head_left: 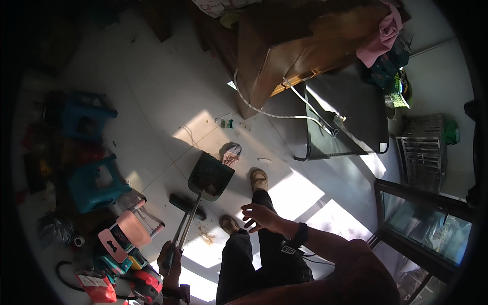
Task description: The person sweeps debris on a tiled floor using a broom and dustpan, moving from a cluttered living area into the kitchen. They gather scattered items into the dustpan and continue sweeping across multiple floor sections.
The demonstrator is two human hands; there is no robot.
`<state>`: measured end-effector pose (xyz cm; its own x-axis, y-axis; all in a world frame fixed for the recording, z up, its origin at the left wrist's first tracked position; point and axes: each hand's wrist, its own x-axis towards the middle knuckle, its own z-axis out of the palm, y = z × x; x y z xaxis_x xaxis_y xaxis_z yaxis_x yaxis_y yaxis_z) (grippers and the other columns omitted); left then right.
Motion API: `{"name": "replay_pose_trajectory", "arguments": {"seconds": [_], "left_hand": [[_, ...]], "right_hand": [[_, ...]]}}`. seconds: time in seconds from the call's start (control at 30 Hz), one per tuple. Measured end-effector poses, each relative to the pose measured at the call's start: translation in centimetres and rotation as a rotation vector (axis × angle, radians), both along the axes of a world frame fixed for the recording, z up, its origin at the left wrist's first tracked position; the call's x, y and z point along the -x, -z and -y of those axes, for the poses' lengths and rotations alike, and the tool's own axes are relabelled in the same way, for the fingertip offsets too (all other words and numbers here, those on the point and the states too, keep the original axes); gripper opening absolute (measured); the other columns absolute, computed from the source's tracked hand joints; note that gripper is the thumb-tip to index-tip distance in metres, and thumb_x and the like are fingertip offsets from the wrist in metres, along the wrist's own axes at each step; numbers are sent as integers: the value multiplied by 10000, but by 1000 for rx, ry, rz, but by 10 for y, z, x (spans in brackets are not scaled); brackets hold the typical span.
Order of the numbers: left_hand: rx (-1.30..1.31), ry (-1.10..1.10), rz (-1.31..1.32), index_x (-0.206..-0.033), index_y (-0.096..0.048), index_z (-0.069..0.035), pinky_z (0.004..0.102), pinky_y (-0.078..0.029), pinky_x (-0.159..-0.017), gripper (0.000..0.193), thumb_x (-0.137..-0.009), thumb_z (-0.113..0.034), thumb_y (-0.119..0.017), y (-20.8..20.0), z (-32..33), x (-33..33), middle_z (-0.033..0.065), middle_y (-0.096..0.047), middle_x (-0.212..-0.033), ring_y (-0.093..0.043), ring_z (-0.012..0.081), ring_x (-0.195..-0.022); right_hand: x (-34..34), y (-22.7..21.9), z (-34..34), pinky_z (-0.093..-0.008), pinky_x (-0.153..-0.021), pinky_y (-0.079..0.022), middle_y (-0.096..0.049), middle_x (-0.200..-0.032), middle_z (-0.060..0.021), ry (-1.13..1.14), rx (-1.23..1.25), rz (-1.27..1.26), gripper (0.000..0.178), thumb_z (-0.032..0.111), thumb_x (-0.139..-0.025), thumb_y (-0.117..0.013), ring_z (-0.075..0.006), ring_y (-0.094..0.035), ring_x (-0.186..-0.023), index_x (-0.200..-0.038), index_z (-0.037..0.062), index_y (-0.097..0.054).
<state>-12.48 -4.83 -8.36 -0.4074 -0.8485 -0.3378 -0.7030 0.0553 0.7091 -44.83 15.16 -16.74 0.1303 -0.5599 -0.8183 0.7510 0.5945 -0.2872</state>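
Dustpan (210, 172), dark and squarish, lies ahead of the left hand (171, 260) gripping its handle (187, 231); the right hand (262, 217) is loosely open.

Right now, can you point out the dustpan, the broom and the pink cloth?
Dustpan (212, 170): head view, on the bare inside of its dark pan.
Broom (180, 203): head view, on its dark head.
Pink cloth (380, 42): head view, on its hanging folds.

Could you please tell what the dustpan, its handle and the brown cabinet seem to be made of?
The dustpan looks like dull, dark plastic; rounded corners suggest moulding. Its handle is probably shiny metal: a thin rod catching light. The brown cabinet seems varnished wood, or perhaps veneer, by its sheen.
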Motion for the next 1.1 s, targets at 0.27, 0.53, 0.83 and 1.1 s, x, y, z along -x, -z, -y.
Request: {"name": "replay_pose_trajectory", "arguments": {"seconds": [0.27, 0.53, 0.83, 1.1], "left_hand": [[274, 561, 138, -1228, -585, -161, 360, -558, -635, 530, -752, -308, -763, 29, -47, -57, 106, -693, -922, -700, 284, -783], [221, 721, 435, -1393, -477, -205, 416, -532, -589, 671, -778, -351, -701, -1, -71, -69, 120, -661, -796, -675, 310, -697], [3, 221, 155, -1083, -667, -107, 324, -543, -613, 274, -827, -187, -723, 1, -64, -83, 86, -689, -793, -690, 240, -701], [-193, -223, 131, -1012, -638, 20, 228, -471, -513, 198, -871, -108, -695, -9, -73, -120, 54, -623, -678, -578, 95, -562]], "right_hand": [[-203, -123, 94, -250, -482, -492, -627, -866, -89, -185, 279, -31, 464, 405, -905, -619, -151, -635, -686, -1118, -5, -576], [-221, -98, 47, -248, -452, -411, -596, -656, -52, -335, 717, -385, 220, 183, -900, -622, -117, -548, -521, -875, -35, -641], [-192, -63, 57, -288, -481, -533, -640, -824, -111, -347, 250, -89, 447, 432, -962, -492, -189, -650, -584, -1128, 31, -600], [-6, 236, -48, -469, -858, -508, -522, -1266, -183, -1277, -116, -1379, 346, 205, -810, -598, -333, -555, -1076, -1107, 26, -598]]}}
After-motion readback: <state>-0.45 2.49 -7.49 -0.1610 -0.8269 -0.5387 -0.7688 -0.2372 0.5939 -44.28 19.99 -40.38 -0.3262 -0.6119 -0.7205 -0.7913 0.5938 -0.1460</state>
